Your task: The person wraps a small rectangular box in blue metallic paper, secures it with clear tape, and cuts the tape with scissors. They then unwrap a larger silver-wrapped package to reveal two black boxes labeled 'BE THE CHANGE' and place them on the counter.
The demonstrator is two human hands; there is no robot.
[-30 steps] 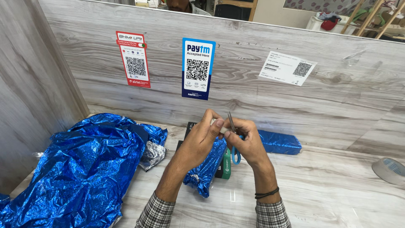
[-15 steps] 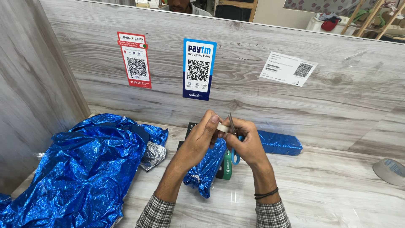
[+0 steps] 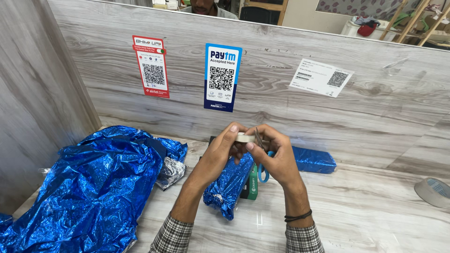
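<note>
- Head view, looking down on a pale wood-grain counter (image 3: pixel 365 220) with a matching back wall.
- Left hand (image 3: pixel 224 149) raised above the counter's middle, fingers curled, thumb and fingertips pinching a small roll of pale tape (image 3: pixel 244 137).
- Right hand (image 3: pixel 276 157) just beside it on the right, touching the same roll, fingers closed around scissors (image 3: pixel 262 166) with blue handles; blades pointing up beside the tape, handle loop showing below the palm.
- Black band (image 3: pixel 298 216) on the right wrist; checked sleeves on both forearms at the near edge.
- Directly under the hands, a parcel half wrapped in shiny blue foil (image 3: pixel 228 183), lying on the counter, with a dark box with a green edge (image 3: pixel 252 185) touching its right side.
- Farther right, against the wall, a fully wrapped blue package (image 3: pixel 313 160).
- Left of the hands, a big crumpled sheet of blue foil paper (image 3: pixel 93 182), silver underside showing at its right edge.
- Far right edge: a grey tape roll (image 3: pixel 433 191) lying flat, well apart from the hands.
- On the wall: a red sticker (image 3: pixel 151 66), a blue-and-white sticker (image 3: pixel 222 77) and a white label (image 3: pixel 321 77), each bearing a square code.
</note>
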